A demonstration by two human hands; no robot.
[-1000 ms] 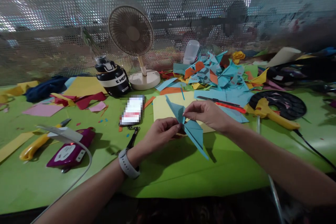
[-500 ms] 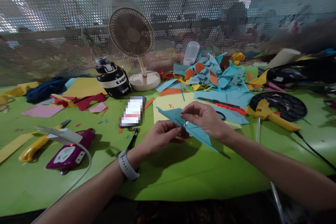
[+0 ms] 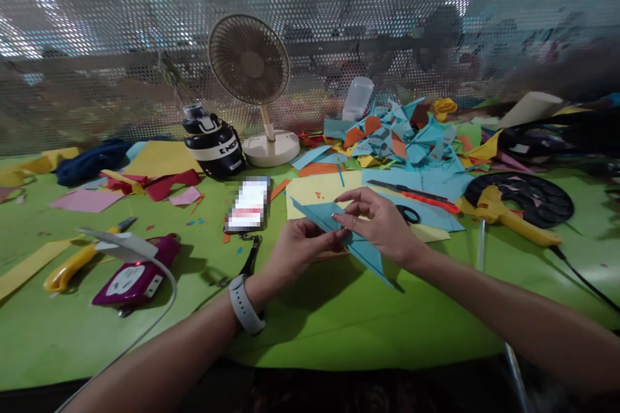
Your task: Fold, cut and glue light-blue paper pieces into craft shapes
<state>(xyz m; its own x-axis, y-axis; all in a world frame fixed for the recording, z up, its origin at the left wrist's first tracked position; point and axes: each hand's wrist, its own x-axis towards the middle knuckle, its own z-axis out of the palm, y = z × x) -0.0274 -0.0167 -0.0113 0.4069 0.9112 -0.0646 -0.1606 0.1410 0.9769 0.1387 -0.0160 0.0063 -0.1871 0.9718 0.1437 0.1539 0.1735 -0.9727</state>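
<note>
A folded piece of light blue paper [image 3: 367, 253] is held in the air over the front of the table, one pointed end towards the upper left and the other towards the lower right. My left hand [image 3: 305, 244], with a pale watch strap at its wrist, pinches the paper's lower middle between thumb and fingers. From the right, my right hand [image 3: 375, 222] grips the upper middle, thumb and fingers closed on it. The fingers hide the centre of the folds. Beneath lie yellow paper [image 3: 303, 188] and flat blue sheets [image 3: 431, 184].
A yellow glue gun [image 3: 513, 216] and black fan-shaped tray [image 3: 557, 197] lie right. An orange-and-black cutter [image 3: 411, 195] and scissors handle [image 3: 409, 213] sit behind my hands. A phone [image 3: 248, 204], purple power adapter [image 3: 138, 277], fan [image 3: 249, 61], bottle [image 3: 213, 142] and blue paper heap [image 3: 407, 135] surround.
The folded paper's two halves have come closer together, and my right thumb now presses over its middle. Both hands still hold it. The whole view has shifted slightly.
</note>
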